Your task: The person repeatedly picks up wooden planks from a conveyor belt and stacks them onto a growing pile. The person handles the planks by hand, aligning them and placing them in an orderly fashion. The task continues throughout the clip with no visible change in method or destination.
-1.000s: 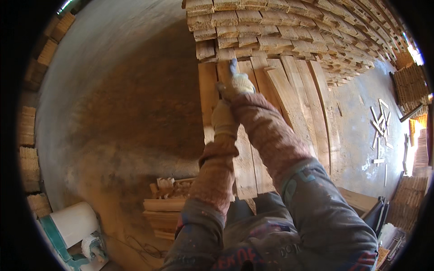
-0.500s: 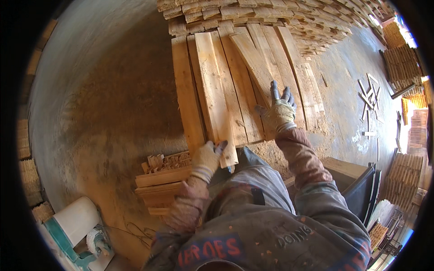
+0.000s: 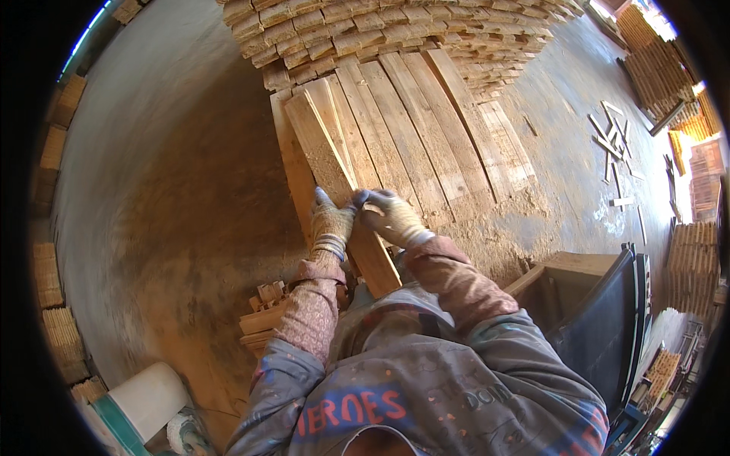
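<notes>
A long wooden board lies slanted over the left side of a layer of boards, its near end close to my body. Pale narrow edges show along its right side. My left hand, in a worn work glove with bluish fingertips, grips the board around its middle. Beside it my right hand, gloved the same way, has its fingers curled at the board's right edge, almost touching the left hand. Several flat boards lie side by side to the right, dusted with sawdust.
A tall stack of boards rises behind the layer. Short wood pieces are piled at lower left. A dark-sided bin stands at right, and loose sticks lie on the floor beyond. A white and green machine sits at lower left.
My right hand has left the right-hand boards and come across beside my left hand. My left hand has moved farther up the board. The board lying askew on the right no longer sits there.
</notes>
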Available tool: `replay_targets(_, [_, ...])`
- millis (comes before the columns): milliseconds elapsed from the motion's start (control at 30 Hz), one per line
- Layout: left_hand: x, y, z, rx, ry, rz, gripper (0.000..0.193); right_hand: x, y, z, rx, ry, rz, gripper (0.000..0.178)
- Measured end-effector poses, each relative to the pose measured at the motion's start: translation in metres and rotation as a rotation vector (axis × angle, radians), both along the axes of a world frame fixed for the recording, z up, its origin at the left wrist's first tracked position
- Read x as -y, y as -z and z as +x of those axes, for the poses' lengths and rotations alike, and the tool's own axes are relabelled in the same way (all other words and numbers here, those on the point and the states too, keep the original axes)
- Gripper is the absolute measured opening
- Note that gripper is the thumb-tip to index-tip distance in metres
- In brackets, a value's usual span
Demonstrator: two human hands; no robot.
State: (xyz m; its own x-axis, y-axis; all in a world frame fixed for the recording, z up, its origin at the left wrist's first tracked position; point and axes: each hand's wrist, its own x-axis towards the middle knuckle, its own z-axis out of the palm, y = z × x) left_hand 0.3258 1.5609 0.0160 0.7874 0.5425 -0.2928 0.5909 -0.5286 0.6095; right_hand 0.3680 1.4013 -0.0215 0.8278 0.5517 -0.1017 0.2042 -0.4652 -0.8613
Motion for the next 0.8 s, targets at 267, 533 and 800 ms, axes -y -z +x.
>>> replay_targets(267, [0.009, 0.000, 0.014, 0.007, 0.015, -0.093, 0.132, 0.073, -0.015, 0.019, 0.428, -0.442, -0.940, 0.115])
replay_targets(533, [0.013, 0.002, 0.023, -0.161, 0.085, 0.094, 0.121, 0.086, -0.051, 0.035, -1.163, 0.355, 0.529, 0.069])
replay_targets(800, [0.022, -0.010, 0.035, -0.296, 0.042, 0.138, 0.117, 0.083, -0.118, 0.042, -0.626, 0.417, 0.562, 0.050])
